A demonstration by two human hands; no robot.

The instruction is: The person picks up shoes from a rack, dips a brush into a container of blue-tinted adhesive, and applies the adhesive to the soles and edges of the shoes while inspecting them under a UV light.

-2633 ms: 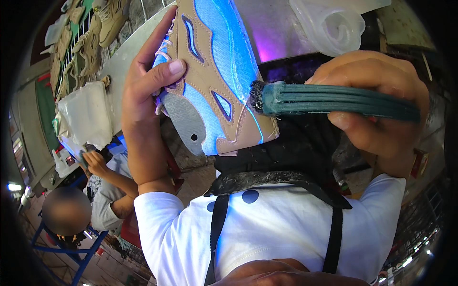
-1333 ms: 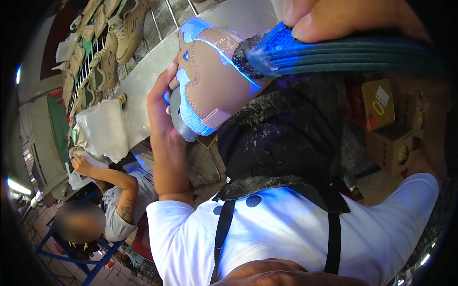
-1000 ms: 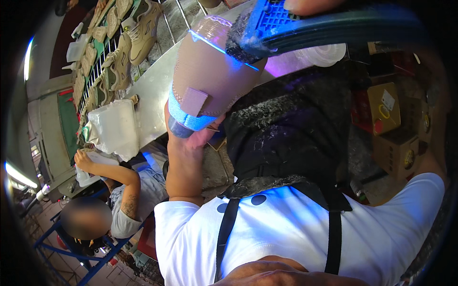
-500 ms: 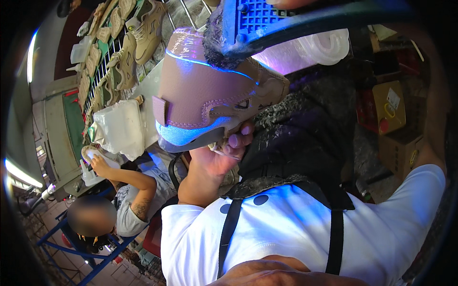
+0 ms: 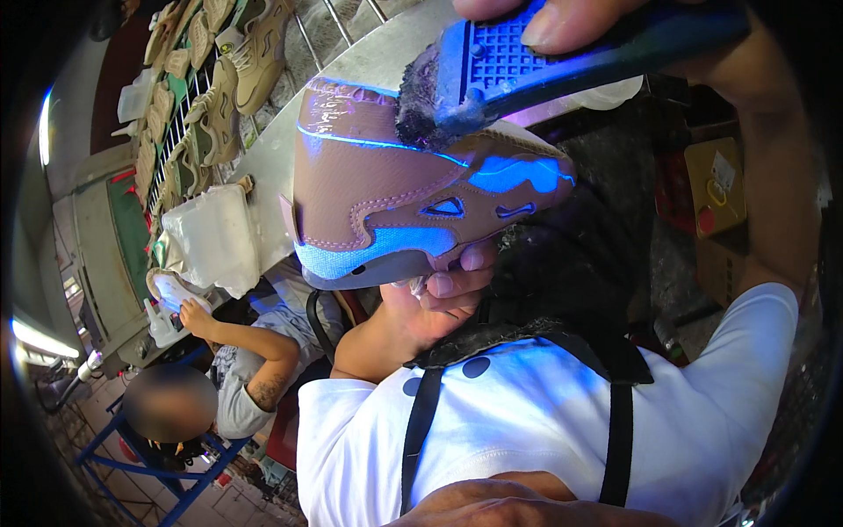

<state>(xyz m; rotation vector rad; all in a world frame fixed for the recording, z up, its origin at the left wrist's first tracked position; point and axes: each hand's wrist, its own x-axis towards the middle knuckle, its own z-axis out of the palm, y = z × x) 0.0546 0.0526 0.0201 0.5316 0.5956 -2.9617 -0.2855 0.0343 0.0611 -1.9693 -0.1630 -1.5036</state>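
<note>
My left hand (image 5: 443,294) is closed around the lower edge of a brownish shoe upper (image 5: 369,176) and holds it up in front of me. The upper has stitched overlays, a heel tab on its left, and panels that glow bright blue. A thin glowing blue line runs along its side near the top. In my right hand (image 5: 571,22), only partly in view at the top edge, is a brush (image 5: 505,75) with a blue gridded handle. Its dark, matted bristles lie over the upper by the glowing line; whether they touch is hard to tell.
Shoes and shoe parts (image 5: 219,97) fill a wire rack at the left. A translucent plastic container (image 5: 211,237) stands on the metal worktop (image 5: 272,176). At lower left a co-worker (image 5: 255,360) handles a pale shoe. A yellowish box (image 5: 716,184) is on the right.
My left hand has turned and shifted the upper to the right, so more of its glowing side panels show. The brush has moved slightly along it, and more of my right hand shows.
</note>
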